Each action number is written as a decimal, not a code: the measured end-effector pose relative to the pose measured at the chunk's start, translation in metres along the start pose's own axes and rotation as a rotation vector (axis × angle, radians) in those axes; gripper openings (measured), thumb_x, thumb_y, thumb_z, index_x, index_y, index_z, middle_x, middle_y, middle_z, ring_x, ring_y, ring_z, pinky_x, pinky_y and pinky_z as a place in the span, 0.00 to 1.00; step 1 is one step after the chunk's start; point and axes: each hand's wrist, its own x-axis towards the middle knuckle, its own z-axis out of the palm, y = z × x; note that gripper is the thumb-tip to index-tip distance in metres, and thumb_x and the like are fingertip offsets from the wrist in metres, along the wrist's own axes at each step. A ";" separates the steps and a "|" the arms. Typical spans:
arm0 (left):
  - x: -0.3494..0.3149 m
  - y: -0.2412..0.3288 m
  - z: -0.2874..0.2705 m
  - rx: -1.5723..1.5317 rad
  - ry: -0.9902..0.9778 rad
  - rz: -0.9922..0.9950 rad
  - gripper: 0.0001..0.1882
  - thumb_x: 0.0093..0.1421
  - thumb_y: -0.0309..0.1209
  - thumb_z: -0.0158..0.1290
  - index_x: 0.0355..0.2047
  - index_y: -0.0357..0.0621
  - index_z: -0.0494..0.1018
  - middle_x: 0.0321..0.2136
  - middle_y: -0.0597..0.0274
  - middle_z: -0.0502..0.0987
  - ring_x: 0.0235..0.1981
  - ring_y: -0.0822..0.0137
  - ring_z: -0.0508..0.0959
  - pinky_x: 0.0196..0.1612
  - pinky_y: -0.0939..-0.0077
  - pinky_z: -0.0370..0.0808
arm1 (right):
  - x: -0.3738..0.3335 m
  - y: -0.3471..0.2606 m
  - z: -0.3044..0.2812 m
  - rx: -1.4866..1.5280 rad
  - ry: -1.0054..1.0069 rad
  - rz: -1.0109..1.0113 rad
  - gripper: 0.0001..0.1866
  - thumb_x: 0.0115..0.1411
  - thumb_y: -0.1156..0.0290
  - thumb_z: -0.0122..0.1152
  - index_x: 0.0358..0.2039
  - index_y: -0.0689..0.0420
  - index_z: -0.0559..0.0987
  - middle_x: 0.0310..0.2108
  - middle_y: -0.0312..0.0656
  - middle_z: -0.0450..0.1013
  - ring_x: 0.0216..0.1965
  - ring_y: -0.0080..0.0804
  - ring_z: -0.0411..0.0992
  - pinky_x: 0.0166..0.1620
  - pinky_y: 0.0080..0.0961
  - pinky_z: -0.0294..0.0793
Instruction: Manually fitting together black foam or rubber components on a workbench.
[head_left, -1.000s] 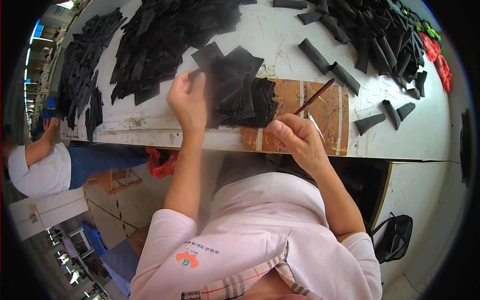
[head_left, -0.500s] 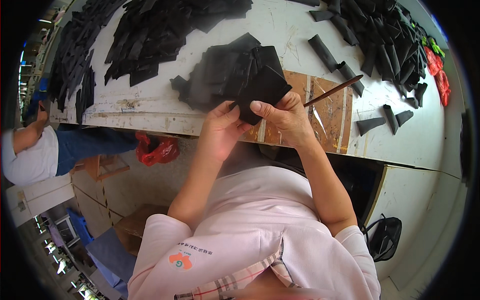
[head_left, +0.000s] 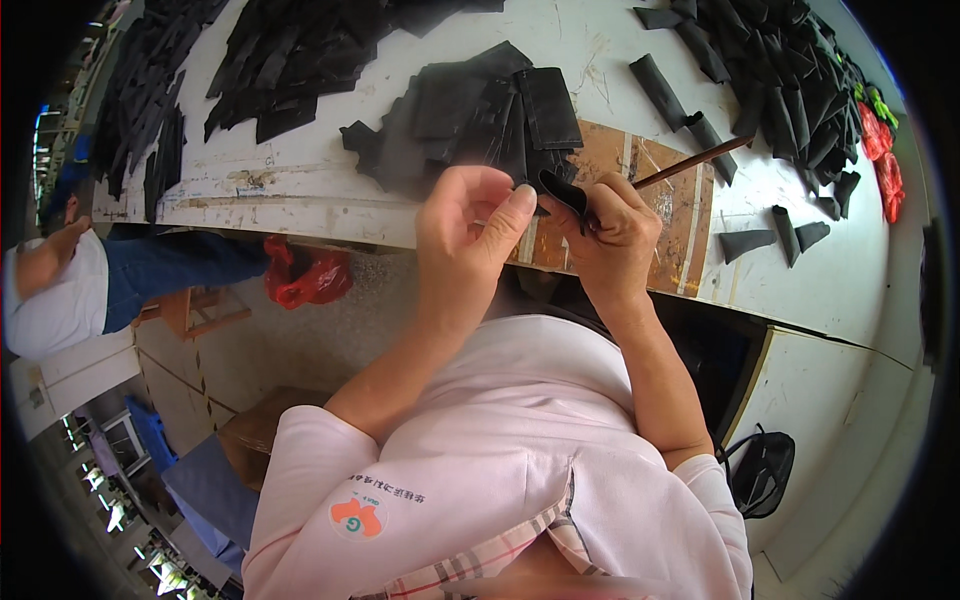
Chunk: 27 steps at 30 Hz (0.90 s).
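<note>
My right hand (head_left: 618,235) grips a curled black fabric-like piece (head_left: 562,192) with its fingers wrapped round it. A thin brown stick (head_left: 695,162) juts out to the right from the same hand. My left hand (head_left: 468,235) is close beside it, thumb and fingers drawn together near the piece's left edge; what they pinch, if anything, is hidden. Just beyond both hands lies a loose stack of flat black pieces (head_left: 465,110), one rectangular piece (head_left: 552,108) on its right side.
A brown board (head_left: 675,225) lies on the white table (head_left: 330,190) under my right hand. Flat black pieces (head_left: 290,75) are heaped at far left, rolled ones (head_left: 790,100) at far right. Red bags (head_left: 878,165) lie at the right edge. Another person (head_left: 60,285) is at left.
The black piece was flat between both hands; it is now curled in my right hand. My left hand has shifted right and its grip has changed. The stick has moved slightly right.
</note>
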 end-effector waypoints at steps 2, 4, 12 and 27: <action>0.001 0.009 0.002 -0.055 -0.053 -0.073 0.11 0.54 0.34 0.51 0.32 0.39 0.68 0.26 0.66 0.73 0.26 0.77 0.72 0.26 0.87 0.66 | -0.002 0.007 0.000 -0.063 0.023 -0.105 0.09 0.30 0.83 0.60 0.14 0.60 0.69 0.15 0.38 0.62 0.17 0.34 0.64 0.19 0.25 0.62; 0.003 0.010 0.002 -0.098 -0.146 -0.222 0.10 0.54 0.33 0.50 0.30 0.38 0.69 0.23 0.65 0.73 0.23 0.76 0.72 0.25 0.87 0.67 | -0.003 0.010 -0.001 -0.096 0.024 -0.154 0.10 0.29 0.82 0.59 0.15 0.60 0.70 0.16 0.38 0.62 0.19 0.34 0.64 0.20 0.26 0.63; 0.010 -0.006 0.008 -0.167 -0.094 -0.263 0.05 0.52 0.28 0.49 0.26 0.37 0.70 0.20 0.66 0.73 0.18 0.78 0.72 0.20 0.89 0.66 | -0.009 0.012 -0.017 -0.534 0.053 -0.511 0.12 0.28 0.74 0.61 0.19 0.57 0.71 0.21 0.36 0.61 0.24 0.31 0.64 0.22 0.26 0.64; -0.003 -0.022 0.035 0.318 0.075 0.304 0.04 0.48 0.15 0.49 0.24 0.35 0.68 0.15 0.65 0.70 0.14 0.84 0.67 0.15 0.90 0.61 | -0.022 0.005 -0.019 -0.083 0.019 -0.164 0.09 0.43 0.78 0.57 0.28 0.59 0.72 0.25 0.42 0.64 0.26 0.37 0.67 0.27 0.27 0.69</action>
